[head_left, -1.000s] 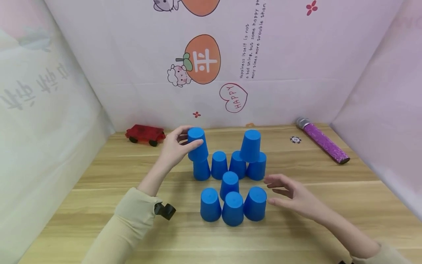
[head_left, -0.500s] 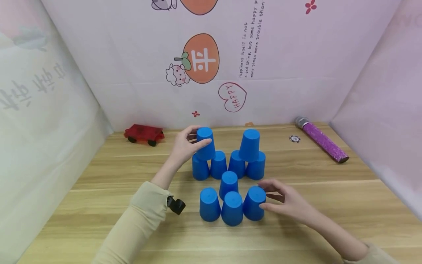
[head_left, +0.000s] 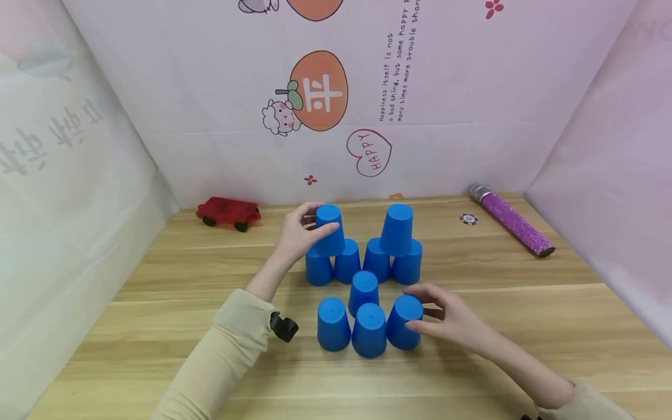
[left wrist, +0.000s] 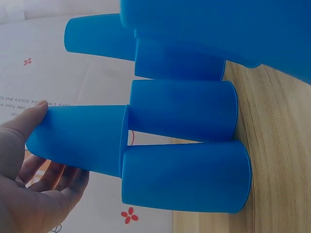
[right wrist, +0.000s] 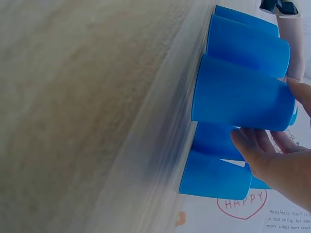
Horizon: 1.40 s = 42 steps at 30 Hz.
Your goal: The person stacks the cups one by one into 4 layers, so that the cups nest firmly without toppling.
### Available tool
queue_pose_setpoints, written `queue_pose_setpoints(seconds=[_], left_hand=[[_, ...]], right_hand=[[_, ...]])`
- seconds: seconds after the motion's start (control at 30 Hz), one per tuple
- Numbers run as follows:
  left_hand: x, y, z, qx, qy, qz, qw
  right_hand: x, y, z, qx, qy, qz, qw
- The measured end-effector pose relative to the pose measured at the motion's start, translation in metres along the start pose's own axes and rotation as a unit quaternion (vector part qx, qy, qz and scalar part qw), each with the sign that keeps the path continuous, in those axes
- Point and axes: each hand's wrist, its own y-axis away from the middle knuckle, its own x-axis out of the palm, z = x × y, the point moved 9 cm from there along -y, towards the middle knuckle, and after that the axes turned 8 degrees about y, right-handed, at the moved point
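Fingers of the left hand [head_left: 296, 233] curl round an upturned blue cup [head_left: 329, 230] resting on two cups of the back row [head_left: 362, 261]. The right hand [head_left: 452, 319] pinches the rightmost front cup [head_left: 405, 322] standing on the tabletop [head_left: 157, 303].

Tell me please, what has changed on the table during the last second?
The left hand carried its blue cup rightward, onto the two leftmost cups of the back row. The right hand moved left and took hold of the front right cup. The other cups, toy car and microphone stayed put.
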Motion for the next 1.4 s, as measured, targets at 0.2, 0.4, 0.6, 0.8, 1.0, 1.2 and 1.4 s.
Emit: queue_pose_setpoints(seconds=[0.2, 0.4, 0.6, 0.8, 1.0, 1.2, 1.4], left_hand=[[-0.001, -0.001, 0.000, 0.000, 0.000, 0.001, 1.0000], [-0.002, -0.001, 0.000, 0.000, -0.002, 0.001, 1.0000], [-0.002, 0.000, -0.002, 0.001, -0.005, 0.003, 1.0000], [-0.002, 0.000, -0.002, 0.000, -0.005, 0.007, 1.0000], [-0.003, 0.002, 0.001, 0.002, -0.006, 0.008, 0.9999], [-0.008, 0.009, 0.000, 0.007, 0.005, 0.007, 0.9999], [-0.019, 0.017, -0.005, 0.015, 0.002, 0.006, 0.9999]], right_hand=[[0.000, -0.002, 0.004, -0.012, -0.001, 0.001, 1.000], [-0.001, -0.003, 0.005, -0.014, 0.005, 0.001, 1.000], [-0.002, -0.004, 0.005, -0.013, 0.009, -0.002, 1.000], [-0.002, -0.003, 0.006, -0.014, 0.010, -0.003, 1.000], [-0.003, -0.002, 0.006, -0.013, 0.011, -0.009, 1.000], [-0.006, 0.000, 0.004, -0.007, 0.015, -0.024, 1.000], [-0.019, 0.004, 0.000, 0.005, 0.024, -0.042, 0.999]])
